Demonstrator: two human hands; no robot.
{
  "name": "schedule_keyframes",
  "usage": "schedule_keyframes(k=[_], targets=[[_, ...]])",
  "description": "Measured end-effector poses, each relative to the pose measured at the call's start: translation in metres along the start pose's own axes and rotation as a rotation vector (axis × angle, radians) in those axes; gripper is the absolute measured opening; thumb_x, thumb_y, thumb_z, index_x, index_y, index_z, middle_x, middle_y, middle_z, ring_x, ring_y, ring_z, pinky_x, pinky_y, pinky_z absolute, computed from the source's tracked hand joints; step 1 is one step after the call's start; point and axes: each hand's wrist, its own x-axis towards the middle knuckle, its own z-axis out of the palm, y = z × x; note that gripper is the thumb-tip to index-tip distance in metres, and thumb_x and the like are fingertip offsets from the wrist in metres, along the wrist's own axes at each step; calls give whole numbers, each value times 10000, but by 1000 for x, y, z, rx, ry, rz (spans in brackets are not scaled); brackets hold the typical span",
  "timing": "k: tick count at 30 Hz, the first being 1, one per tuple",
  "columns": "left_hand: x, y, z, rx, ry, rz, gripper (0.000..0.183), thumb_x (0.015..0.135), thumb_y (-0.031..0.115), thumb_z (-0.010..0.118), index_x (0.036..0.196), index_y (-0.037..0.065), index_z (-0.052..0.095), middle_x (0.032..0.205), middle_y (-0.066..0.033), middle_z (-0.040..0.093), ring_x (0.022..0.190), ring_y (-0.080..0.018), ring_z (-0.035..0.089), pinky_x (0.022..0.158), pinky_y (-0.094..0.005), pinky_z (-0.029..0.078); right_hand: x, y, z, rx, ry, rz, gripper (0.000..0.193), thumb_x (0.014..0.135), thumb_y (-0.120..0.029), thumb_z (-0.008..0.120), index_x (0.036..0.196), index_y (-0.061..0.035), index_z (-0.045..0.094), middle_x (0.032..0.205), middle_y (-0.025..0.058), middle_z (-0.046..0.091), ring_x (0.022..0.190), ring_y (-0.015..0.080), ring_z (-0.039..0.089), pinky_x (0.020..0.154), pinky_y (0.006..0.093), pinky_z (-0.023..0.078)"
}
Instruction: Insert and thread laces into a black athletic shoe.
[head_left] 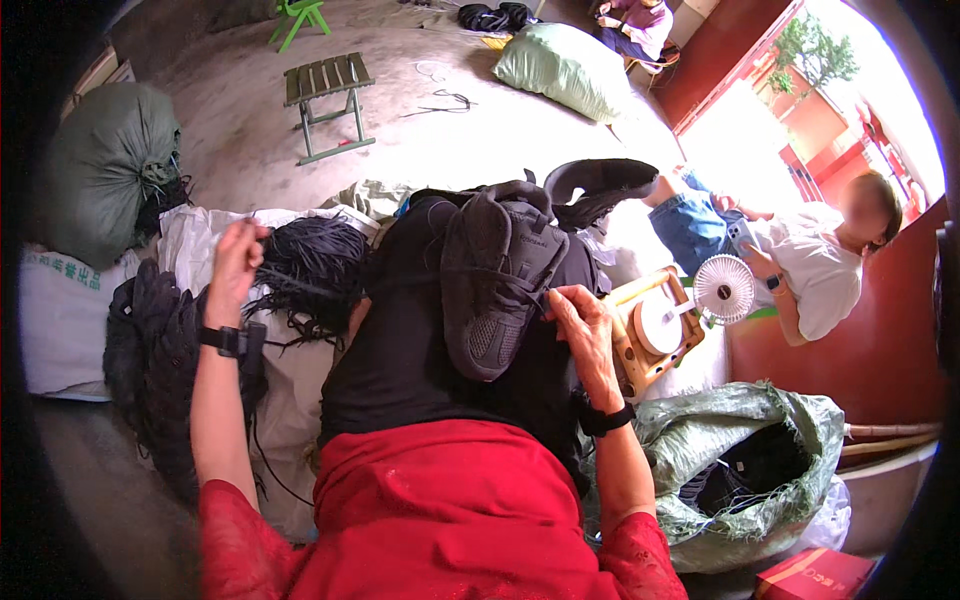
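Observation:
A black sneaker (500, 270) with a knit upper lies across my black-trousered lap, toe toward me. My right hand (585, 325) is at its right side, thumb and forefinger pinching a thin black shoelace by the lacing. Off to the left my left hand (238, 258) is raised with fingers curled together; what they hold, if anything, is too small to make out. Just right of that hand lies a bundle of black laces (312, 262) on white sacking. A second black shoe (603, 188) lies beyond the sneaker, partly hidden by it.
Black shoes (150, 365) are heaped at my left. An open green sack (720, 470) with dark contents sits at right, below a small white fan (722, 290) on a wooden stool (630, 375). A seated person (810, 250) is at right; a folding stool (330, 85) stands ahead.

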Motion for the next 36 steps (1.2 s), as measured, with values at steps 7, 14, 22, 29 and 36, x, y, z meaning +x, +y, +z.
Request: schedule_keyframes(k=[7,14,22,29,36], targets=[[-69,15,181,409,-322,257,220,933,127,583,1068,-2,700,848,-67,722,825,-102,658,809,-239,498,0,-13,2,-69,-25,31,201,937,-225,649,940,-27,684,730,23,653,620,79,565,544,244,446],[-107,6,264,621,-425,741,51,856,15,637,903,-5,633,902,-101,621,796,-239,638,688,-319,502,0,-27,18,-681,171,-439,163,896,-136,625,774,-32,595,764,152,634,744,370,637,621,435,485],[-118,-1,266,675,-436,493,106,897,156,655,888,61,608,725,-114,654,683,-327,661,577,-387,501,14,-23,5,-261,-59,-7,237,943,-218,633,840,-5,621,604,59,620,482,110,541,454,258,418],[-112,4,267,657,-385,521,76,891,131,643,889,55,632,755,-114,668,675,-290,671,577,-363,505,8,-15,11,-157,-39,-80,269,971,-239,608,847,0,593,635,64,627,504,107,558,469,252,435],[-111,10,276,901,-361,618,59,841,105,638,828,53,615,798,-105,661,683,-319,647,601,-384,511,10,-9,7,-104,-50,-51,267,966,-246,621,861,-1,608,654,59,632,535,103,574,493,243,455]])
